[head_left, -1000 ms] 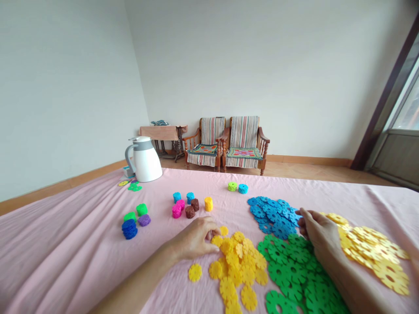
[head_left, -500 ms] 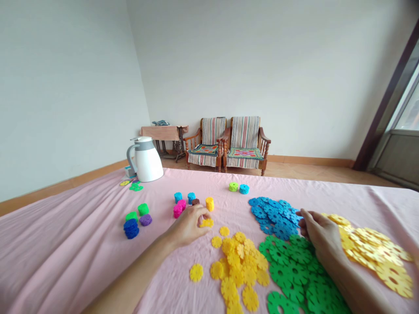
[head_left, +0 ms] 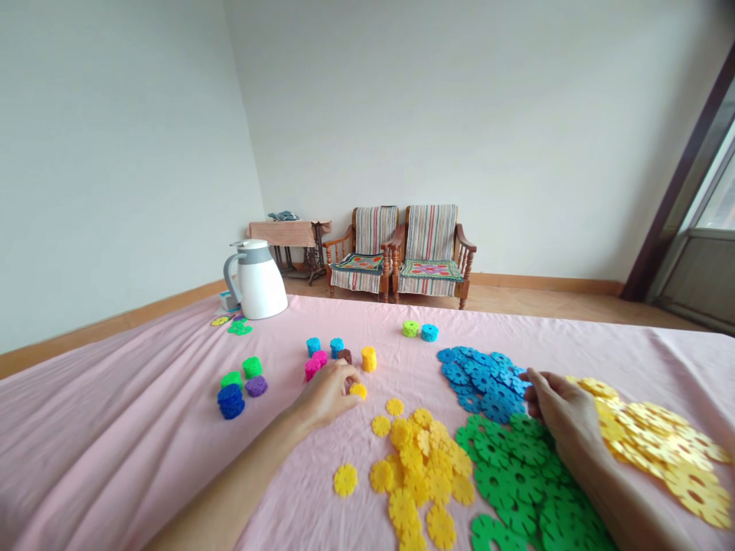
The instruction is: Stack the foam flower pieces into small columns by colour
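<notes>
My left hand [head_left: 328, 394] pinches a small yellow notched plastic disc [head_left: 358, 391] between thumb and fingers, just above the pink cloth. Close beyond it stand short stacks of discs: yellow [head_left: 368, 359], brown [head_left: 344, 357], pink [head_left: 315, 369] and blue [head_left: 336, 348]. In front of it spreads a loose heap of small yellow discs [head_left: 422, 459]. My right hand [head_left: 566, 409] hovers or rests between the heap of blue discs [head_left: 482, 379] and the large yellow discs [head_left: 660, 436]. Its fingers are loosely bent, and nothing shows in them. Large green discs [head_left: 511, 474] lie beside its wrist.
A white and grey jug [head_left: 258, 283] stands at the back left of the pink cloth [head_left: 143, 436]. Green, purple and dark blue stacks [head_left: 230, 401] sit at left; lime and blue stacks [head_left: 429, 333] at the back. Two wooden chairs [head_left: 432, 268] stand beyond.
My left hand has shifted slightly left and back, and the yellow at its fingertips has moved left with it. The right hand stays in place.
</notes>
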`<state>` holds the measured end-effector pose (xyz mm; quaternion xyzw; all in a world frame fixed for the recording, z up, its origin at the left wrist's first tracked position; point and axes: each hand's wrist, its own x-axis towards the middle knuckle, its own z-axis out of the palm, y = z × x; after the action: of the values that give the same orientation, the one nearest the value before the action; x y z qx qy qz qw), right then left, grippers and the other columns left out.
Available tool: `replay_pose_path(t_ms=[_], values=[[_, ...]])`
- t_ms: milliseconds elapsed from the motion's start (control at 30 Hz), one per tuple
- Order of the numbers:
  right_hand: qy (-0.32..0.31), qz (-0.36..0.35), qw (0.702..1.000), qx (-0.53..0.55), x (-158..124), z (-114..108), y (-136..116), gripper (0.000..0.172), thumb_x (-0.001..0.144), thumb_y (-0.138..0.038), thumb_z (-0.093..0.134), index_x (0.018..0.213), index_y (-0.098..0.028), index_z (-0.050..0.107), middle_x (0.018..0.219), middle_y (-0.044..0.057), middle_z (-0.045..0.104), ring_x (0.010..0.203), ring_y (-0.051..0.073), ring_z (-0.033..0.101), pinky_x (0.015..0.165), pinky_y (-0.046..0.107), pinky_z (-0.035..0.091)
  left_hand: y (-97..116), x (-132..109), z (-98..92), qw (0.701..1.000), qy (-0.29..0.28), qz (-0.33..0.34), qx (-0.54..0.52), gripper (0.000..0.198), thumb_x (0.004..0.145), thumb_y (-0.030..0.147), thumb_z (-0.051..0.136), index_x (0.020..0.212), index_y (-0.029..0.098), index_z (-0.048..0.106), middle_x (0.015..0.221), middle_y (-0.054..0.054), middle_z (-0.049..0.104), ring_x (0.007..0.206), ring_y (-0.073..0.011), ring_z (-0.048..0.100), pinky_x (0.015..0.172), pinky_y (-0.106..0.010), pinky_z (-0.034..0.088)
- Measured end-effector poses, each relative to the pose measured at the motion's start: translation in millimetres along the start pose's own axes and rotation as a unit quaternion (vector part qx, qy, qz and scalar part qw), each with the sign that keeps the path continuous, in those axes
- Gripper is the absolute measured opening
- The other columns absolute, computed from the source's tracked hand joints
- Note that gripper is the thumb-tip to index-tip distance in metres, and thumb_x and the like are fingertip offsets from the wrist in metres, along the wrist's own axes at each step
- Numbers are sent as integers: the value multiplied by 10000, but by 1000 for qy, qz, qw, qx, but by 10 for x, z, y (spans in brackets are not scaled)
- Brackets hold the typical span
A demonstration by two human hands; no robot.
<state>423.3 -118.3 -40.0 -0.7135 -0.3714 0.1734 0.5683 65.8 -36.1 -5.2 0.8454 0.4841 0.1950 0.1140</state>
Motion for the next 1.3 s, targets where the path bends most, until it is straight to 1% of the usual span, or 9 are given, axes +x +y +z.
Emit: replay_pose_path(t_ms=[133, 267, 433, 600, 667, 867, 1000, 1167, 1300], values=[[-3, 0, 1000, -7, -15, -1, -17, 491, 693, -545, 489, 872, -125, 671, 463, 4, 583, 371, 128, 508, 380, 243, 396, 16, -7, -40, 1000, -2, 11, 0, 202, 630, 171, 599, 826, 176, 648, 789, -9, 576, 642, -128, 525, 616, -228, 403], [-4, 1, 1000, -4, -33, 2, -41, 485, 690, -538, 491, 871, -126, 670, 463, 4, 583, 372, 129, 507, 376, 241, 389, 163, -33, -68, 998, 5, 46, -35, 235, 694, 200, 588, 922, 187, 641, 871, -15, 576, 648, -119, 530, 663, -241, 419], [-8, 1, 1000, -11, -40, 3, -55, 469, 690, -524, 499, 881, -131, 670, 474, 2, 587, 380, 131, 510, 377, 238, 382, 431, -61, 35, 989, -61, 124, -44, 233, 739, 185, 581, 959, 212, 654, 901, -28, 576, 789, -156, 542, 738, -247, 413], [-9, 5, 1000, -16, -35, 9, -42, 463, 699, -520, 499, 882, -131, 669, 475, 0, 585, 383, 131, 507, 388, 241, 380, 529, -8, 136, 987, -88, 137, -18, 137, 720, 164, 599, 836, 193, 664, 826, -28, 554, 774, -161, 533, 685, -232, 398], [-14, 10, 1000, -18, -36, 11, -37, 459, 706, -516, 497, 894, -132, 664, 478, -6, 578, 387, 129, 505, 393, 240, 379, 529, 22, 149, 987, -88, 136, -15, 102, 707, 160, 600, 784, 181, 664, 800, -25, 547, 742, -153, 529, 654, -226, 390], [-23, 17, 999, -24, -40, 14, -32, 437, 718, -495, 490, 924, -144, 649, 510, -16, 572, 404, 126, 507, 395, 235, 372, 539, 42, 180, 988, -75, 131, -17, 186, 658, 131, 577, 809, 176, 676, 758, -16, 572, 670, -135, 522, 597, -216, 376], [-25, 16, 999, -23, -33, 13, -33, 434, 709, -492, 498, 926, -149, 650, 503, -18, 572, 402, 129, 509, 396, 238, 377, 520, 18, 129, 991, -51, 124, -14, 156, 655, 156, 573, 781, 175, 664, 768, -19, 585, 665, -132, 523, 610, -217, 385], [-24, 16, 999, -24, -50, 14, -70, 431, 710, -488, 494, 911, -143, 656, 481, -15, 563, 393, 130, 499, 390, 240, 369, 297, 13, -69, 996, 9, 83, -34, 205, 672, 165, 565, 854, 183, 657, 832, -22, 584, 655, -118, 519, 608, -212, 397], [-25, 12, 999, -37, -78, 14, -105, 426, 723, -492, 476, 901, -150, 656, 477, -17, 557, 398, 132, 497, 399, 244, 370, 63, 20, -166, 998, 29, 50, -25, 204, 651, 169, 579, 839, 179, 659, 790, -6, 559, 616, -102, 498, 594, -208, 394]])
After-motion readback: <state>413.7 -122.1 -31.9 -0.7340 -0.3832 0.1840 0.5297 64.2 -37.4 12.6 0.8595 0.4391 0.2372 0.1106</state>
